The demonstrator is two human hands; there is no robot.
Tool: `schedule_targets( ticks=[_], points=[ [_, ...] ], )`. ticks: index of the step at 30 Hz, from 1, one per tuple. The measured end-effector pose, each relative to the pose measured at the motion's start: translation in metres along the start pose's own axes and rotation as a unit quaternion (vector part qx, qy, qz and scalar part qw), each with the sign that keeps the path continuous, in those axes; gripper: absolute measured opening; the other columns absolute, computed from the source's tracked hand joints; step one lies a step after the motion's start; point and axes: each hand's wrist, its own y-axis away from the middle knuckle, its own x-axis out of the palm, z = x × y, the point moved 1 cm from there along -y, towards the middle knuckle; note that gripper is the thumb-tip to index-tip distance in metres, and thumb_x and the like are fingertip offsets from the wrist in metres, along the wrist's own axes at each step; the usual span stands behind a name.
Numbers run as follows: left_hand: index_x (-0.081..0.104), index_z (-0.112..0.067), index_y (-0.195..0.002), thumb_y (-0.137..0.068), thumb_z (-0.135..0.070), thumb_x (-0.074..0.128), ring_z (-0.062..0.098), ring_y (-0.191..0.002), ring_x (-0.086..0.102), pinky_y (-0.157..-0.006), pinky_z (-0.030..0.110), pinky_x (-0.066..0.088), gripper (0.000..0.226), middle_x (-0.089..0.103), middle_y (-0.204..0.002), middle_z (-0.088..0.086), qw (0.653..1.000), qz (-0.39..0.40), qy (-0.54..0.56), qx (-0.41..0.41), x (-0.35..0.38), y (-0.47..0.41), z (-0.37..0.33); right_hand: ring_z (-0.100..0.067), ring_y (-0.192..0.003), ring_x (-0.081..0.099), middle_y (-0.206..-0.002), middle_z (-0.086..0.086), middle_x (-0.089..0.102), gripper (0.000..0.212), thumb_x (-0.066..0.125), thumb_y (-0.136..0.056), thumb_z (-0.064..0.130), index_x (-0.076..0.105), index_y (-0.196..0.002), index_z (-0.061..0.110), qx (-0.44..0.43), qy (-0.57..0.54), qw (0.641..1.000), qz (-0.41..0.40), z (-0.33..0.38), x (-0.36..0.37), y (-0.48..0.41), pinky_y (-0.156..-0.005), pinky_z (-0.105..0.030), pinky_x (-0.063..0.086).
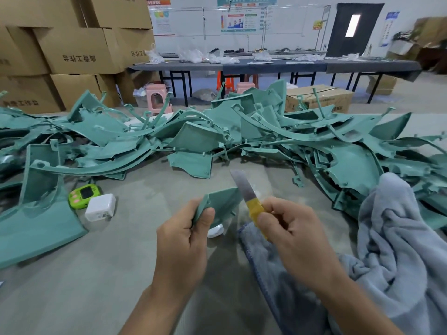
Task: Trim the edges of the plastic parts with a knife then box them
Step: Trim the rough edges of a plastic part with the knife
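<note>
A green timer (84, 195) and a white charger (100, 207) lay at the left of the grey bench (121, 262). Beside them the left hand (186, 235) pinched a small teal plastic part (222, 201) by its lower corner, clear of the bench. The knife (244, 189), its yellow handle gripped in the right hand (290, 228), met the part's right edge, blade pointing up and away. A slip looked likely to reach the left thumb or twist the corner-held part. Bare bench lay ahead, short of the untrimmed pile (193, 131); a towel (391, 238) crowded the right.
</note>
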Motion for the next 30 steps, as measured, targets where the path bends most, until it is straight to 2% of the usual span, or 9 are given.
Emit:
schedule_targets(
  ticks=[4,7,10,12,15,18,20,26,30],
  points=[
    [0.064,-0.052,-0.103,-0.101,-0.043,0.049,0.004,-0.076,0.067,-0.067,0.027,0.055,0.017,0.072,-0.088,-0.019,1.0,0.011,-0.013,0.011,-0.001,0.001,0.0,-0.005,-0.046,0.031,-0.048,0.008,0.039,0.04,0.062,-0.097,0.014,0.05,-0.058,0.013,0.073,0.049,0.994,-0.07,-0.011,-0.01,-0.008,-0.043,-0.021,0.025],
    [0.063,-0.056,-0.102,-0.101,-0.041,0.05,-0.003,-0.075,0.064,-0.065,0.013,0.048,0.019,0.07,-0.087,-0.024,1.0,0.009,-0.009,0.021,-0.002,-0.001,-0.003,-0.008,-0.048,0.034,-0.051,0.009,0.041,0.039,0.061,-0.096,0.011,0.053,-0.059,0.018,0.033,-0.019,0.998,-0.055,-0.01,-0.018,-0.006,-0.045,-0.027,0.028],
    [0.064,-0.057,-0.1,-0.099,-0.043,0.051,0.0,-0.074,0.064,-0.065,0.017,0.05,0.019,0.07,-0.086,-0.022,1.0,0.009,-0.001,0.015,-0.002,-0.001,-0.003,-0.005,-0.046,0.034,-0.05,0.011,0.042,0.036,0.059,-0.097,0.017,0.053,-0.062,0.019,0.036,0.002,0.999,0.007,-0.01,-0.008,-0.005,-0.044,-0.023,0.029],
    [0.066,-0.058,-0.099,-0.097,-0.048,0.051,0.002,-0.077,0.066,-0.067,0.022,0.053,0.018,0.072,-0.087,-0.019,1.0,0.002,0.017,-0.008,-0.002,-0.002,-0.005,-0.004,-0.043,0.035,-0.047,0.012,0.043,0.039,0.058,-0.098,0.019,0.055,-0.06,0.025,0.072,0.062,0.995,-0.043,-0.019,-0.012,-0.009,-0.042,-0.018,0.029],
    [0.074,-0.049,-0.093,-0.094,-0.042,0.055,-0.001,-0.078,0.069,-0.063,0.016,0.054,0.02,0.076,-0.088,-0.017,0.989,-0.07,0.096,-0.084,-0.006,-0.007,-0.006,-0.005,-0.046,0.035,-0.049,0.008,0.045,0.037,0.059,-0.096,0.019,0.053,-0.06,0.018,0.097,0.085,0.984,-0.12,-0.029,-0.026,-0.012,-0.046,-0.023,0.031],
    [0.079,-0.034,-0.088,-0.095,-0.031,0.057,0.011,-0.075,0.072,-0.057,0.027,0.057,0.023,0.078,-0.086,-0.006,0.943,-0.155,0.207,-0.208,-0.008,-0.013,-0.003,-0.013,-0.05,0.039,-0.053,-0.001,0.047,0.035,0.061,-0.098,0.018,0.055,-0.064,0.012,0.082,0.008,0.988,-0.133,-0.029,-0.027,-0.01,-0.05,-0.038,0.033],
    [0.081,-0.031,-0.089,-0.101,-0.025,0.056,0.015,-0.079,0.075,-0.057,0.031,0.059,0.028,0.079,-0.093,-0.002,0.91,-0.178,0.253,-0.274,-0.01,-0.017,0.0,-0.014,-0.051,0.043,-0.059,-0.005,0.055,0.03,0.06,-0.099,0.021,0.059,-0.069,0.017,0.049,0.037,0.99,-0.127,-0.023,-0.022,-0.007,-0.049,-0.032,0.037],
    [0.081,-0.026,-0.083,-0.1,-0.032,0.06,0.013,-0.07,0.073,-0.072,0.034,0.057,0.027,0.079,-0.085,-0.001,0.893,-0.144,0.201,-0.375,-0.012,-0.019,0.015,-0.01,-0.086,0.057,-0.085,0.014,0.063,0.021,0.068,-0.095,0.024,0.064,-0.079,0.036,-0.005,0.154,0.979,-0.133,-0.016,-0.018,-0.002,-0.07,-0.005,0.036],
    [0.069,0.001,-0.086,-0.098,-0.044,0.061,0.016,-0.066,0.059,-0.067,0.034,0.043,0.047,0.068,-0.074,0.003,0.903,-0.067,0.166,-0.391,-0.008,-0.018,0.019,-0.008,-0.084,0.064,-0.089,0.015,0.066,0.02,0.073,-0.093,0.022,0.074,-0.087,0.041,-0.009,0.099,0.992,-0.083,-0.022,-0.023,-0.006,-0.073,-0.015,0.048]
  ],
)
